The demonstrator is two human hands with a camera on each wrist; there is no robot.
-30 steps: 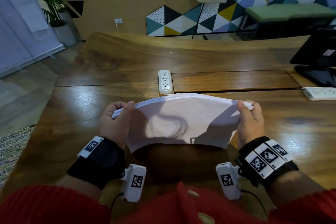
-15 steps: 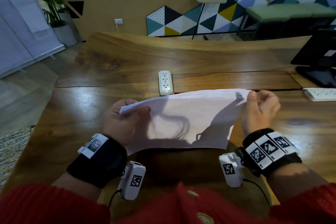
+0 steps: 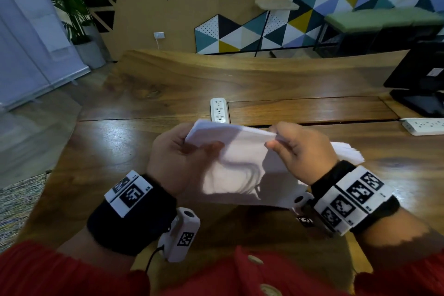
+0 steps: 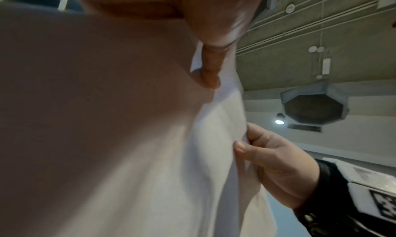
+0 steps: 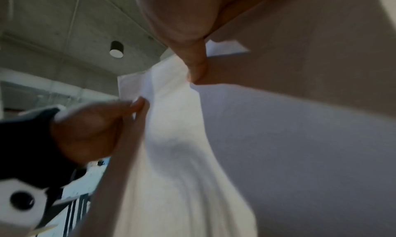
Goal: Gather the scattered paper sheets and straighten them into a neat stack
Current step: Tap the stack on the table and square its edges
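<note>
At the frame's centre, the left hand (image 3: 177,154) pinches the paper sheets (image 3: 242,166) at their upper left corner. The right hand (image 3: 305,151) pinches their top edge, above the wooden table (image 3: 120,146).

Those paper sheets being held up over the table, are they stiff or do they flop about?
Probably floppy: the paper sheets sag and ripple between the left hand and right hand. Likely light, since fingertip pinches hold them. Their fanned edges suggest they slide easily.
</note>
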